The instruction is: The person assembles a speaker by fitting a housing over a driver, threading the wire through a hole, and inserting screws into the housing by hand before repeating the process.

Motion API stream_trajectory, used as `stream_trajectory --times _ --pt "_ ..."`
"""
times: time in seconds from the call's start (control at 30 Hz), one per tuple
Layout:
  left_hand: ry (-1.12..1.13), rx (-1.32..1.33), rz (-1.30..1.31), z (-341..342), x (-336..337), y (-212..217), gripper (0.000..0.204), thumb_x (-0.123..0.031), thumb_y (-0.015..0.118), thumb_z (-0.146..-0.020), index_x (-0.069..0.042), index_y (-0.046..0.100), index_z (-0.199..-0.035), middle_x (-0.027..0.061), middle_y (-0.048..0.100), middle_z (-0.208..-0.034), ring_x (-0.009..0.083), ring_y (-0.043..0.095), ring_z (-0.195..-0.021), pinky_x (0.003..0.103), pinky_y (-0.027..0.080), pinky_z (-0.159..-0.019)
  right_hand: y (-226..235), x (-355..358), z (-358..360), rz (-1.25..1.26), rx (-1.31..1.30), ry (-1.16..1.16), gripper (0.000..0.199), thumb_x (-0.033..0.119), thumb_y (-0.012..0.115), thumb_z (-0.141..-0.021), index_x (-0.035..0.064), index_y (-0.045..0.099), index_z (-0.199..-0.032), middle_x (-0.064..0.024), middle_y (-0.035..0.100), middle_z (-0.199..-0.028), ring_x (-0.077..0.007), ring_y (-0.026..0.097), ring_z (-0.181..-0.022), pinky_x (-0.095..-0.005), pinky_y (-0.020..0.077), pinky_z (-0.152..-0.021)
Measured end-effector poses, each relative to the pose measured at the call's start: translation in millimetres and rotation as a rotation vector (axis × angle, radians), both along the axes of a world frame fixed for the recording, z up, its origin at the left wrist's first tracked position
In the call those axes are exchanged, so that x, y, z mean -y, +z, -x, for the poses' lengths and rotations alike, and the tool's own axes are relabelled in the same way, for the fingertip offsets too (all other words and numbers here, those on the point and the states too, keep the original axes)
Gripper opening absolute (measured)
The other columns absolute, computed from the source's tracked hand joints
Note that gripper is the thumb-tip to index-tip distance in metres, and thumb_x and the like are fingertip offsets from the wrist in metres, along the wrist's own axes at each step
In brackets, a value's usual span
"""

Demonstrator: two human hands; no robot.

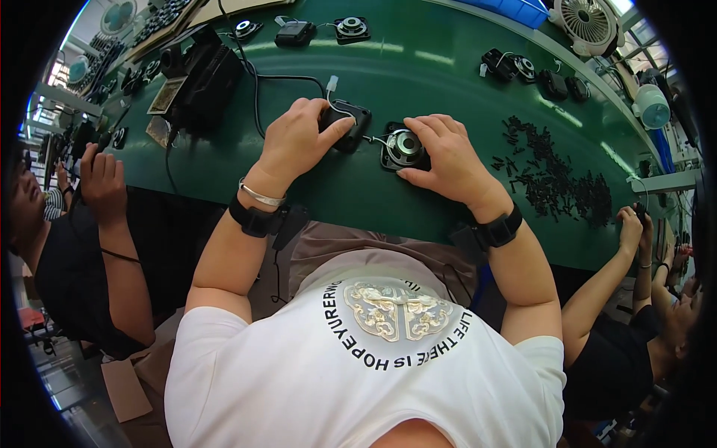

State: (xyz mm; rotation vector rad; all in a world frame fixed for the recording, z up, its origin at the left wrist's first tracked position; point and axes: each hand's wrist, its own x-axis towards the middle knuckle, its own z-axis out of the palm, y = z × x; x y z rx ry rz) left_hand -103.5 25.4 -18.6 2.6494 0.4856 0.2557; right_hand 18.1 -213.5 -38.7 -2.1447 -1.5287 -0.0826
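My left hand (300, 137) grips a black speaker box (360, 118) by its left side, thumb lying across the top and fingers curled behind. From that box a pale wire runs up to a white plug connector (332, 84). Beside it, my right hand (453, 154) holds a square black speaker (404, 147) by its right edge, thumb at the near side and fingers at the far side. Its round silvery back faces up. A short thin cable links the two pieces. Both rest on the green tabletop (351, 187).
Small black pieces (553, 172) lie heaped at the right. More speakers (352, 28) stand along the far side, with others (554, 84) at far right. A black machine (200, 75) with a cable is at the left. A blue bin (515, 10) and co-workers flank the table.
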Motion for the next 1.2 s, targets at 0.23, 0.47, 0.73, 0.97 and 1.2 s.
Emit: stream_trajectory --times 0.23,0.47,0.73,0.97,1.2 --pt "-0.037 0.022 -0.1 -24 2 -10 0.053 -0.054 0.063 -0.089 -0.004 0.071 -0.104 0.013 0.065 -0.101 0.0303 0.065 -0.09 0.041 0.053 -0.078 2 -10 29 0.043 -0.024 -0.051 0.077 0.029 0.084 -0.067 0.001 0.053 -0.132 -0.0158 0.058 -0.124 -0.0342 0.052 -0.118 -0.044 0.04 -0.102" --pt "-0.107 0.186 -0.3 -24 17 -24 0.045 -0.044 0.065 -0.087 -0.003 0.071 -0.105 0.0129 0.068 -0.098 0.0308 0.064 -0.092 0.041 0.053 -0.08 2 -17 48 0.037 -0.057 -0.13 0.078 0.028 0.083 -0.067 0.0 0.051 -0.133 -0.0167 0.058 -0.122 -0.0342 0.053 -0.116 -0.0442 0.0421 -0.101" --pt "-0.192 0.358 -0.253 -15 11 -21 0.041 -0.039 0.067 -0.086 -0.003 0.071 -0.105 0.0118 0.068 -0.094 0.0291 0.064 -0.091 0.039 0.054 -0.077 -4 -14 40 -0.065 -0.078 -0.048 0.077 0.024 0.083 -0.068 0.0001 0.05 -0.134 -0.0171 0.06 -0.123 -0.0349 0.054 -0.117 -0.0438 0.0427 -0.102" --pt "-0.088 -0.02 -0.091 -10 10 2 0.039 -0.04 0.069 -0.086 -0.005 0.072 -0.104 0.0094 0.063 -0.094 0.0285 0.062 -0.096 0.039 0.052 -0.08 -7 -14 36 -0.07 -0.119 -0.014 0.077 0.022 0.083 -0.068 0.0017 0.05 -0.134 -0.0164 0.059 -0.128 -0.0347 0.053 -0.121 -0.0444 0.0408 -0.104" --pt "-0.374 0.14 0.227 0 -19 -15 0.031 -0.033 0.075 -0.084 -0.009 0.074 -0.103 0.0066 0.066 -0.11 0.0266 0.055 -0.115 0.039 0.042 -0.1 -4 -12 33 -0.036 -0.114 -0.014 0.074 0.02 0.083 -0.069 0.0039 0.051 -0.134 -0.0142 0.058 -0.131 -0.0336 0.051 -0.125 -0.0449 0.0387 -0.105"
